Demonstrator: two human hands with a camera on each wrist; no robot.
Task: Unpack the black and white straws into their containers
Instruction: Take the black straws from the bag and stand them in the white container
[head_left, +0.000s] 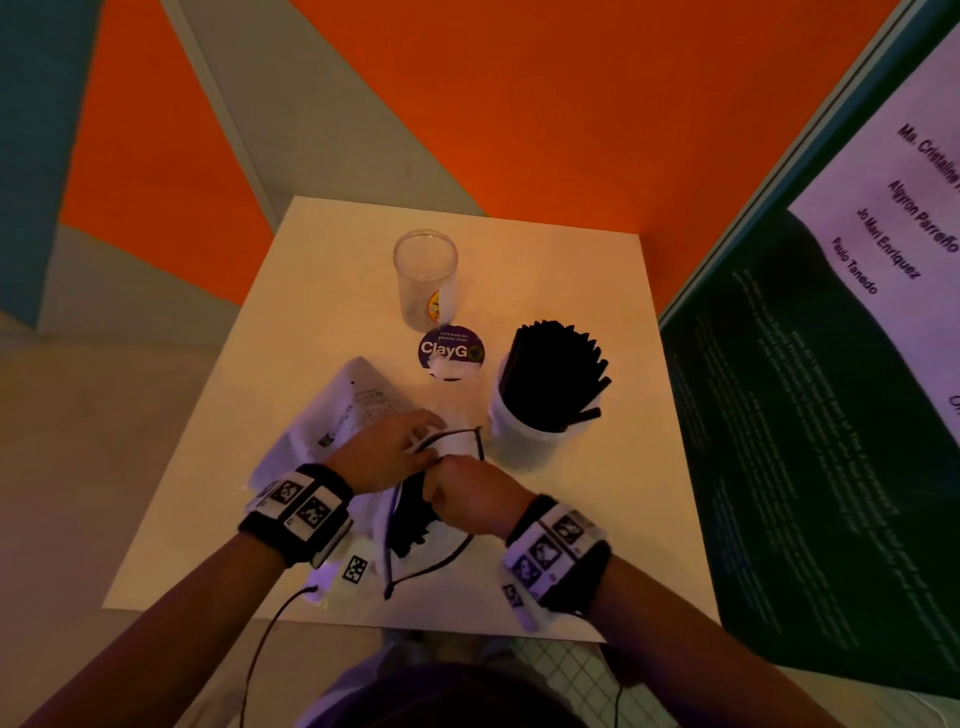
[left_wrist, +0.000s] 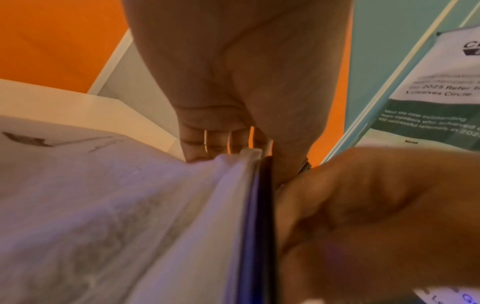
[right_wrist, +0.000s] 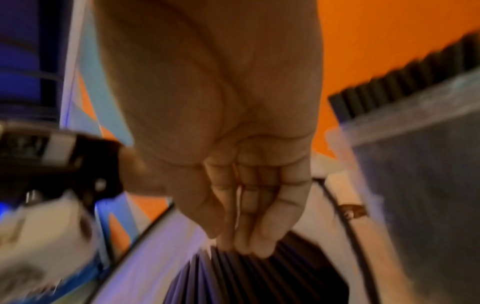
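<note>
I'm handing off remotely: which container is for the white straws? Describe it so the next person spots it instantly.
On the white table, look to the far side, past the round ClayGo sticker. The clear plastic cup stands upright there. Unlike the white container nearer right, packed with black straws, it is see-through and holds no straws.

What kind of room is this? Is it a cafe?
Probably an office break corner, not a cafe: a small white table against bright orange walls, a "ClayGo" clean-up sticker, and a staff poster listing names.

You've got a white table (head_left: 597, 519), round purple ClayGo sticker (head_left: 451, 350) at its centre, orange wall (head_left: 519, 104) at the far side, green-and-white poster (head_left: 831, 364) on the right.
</note>
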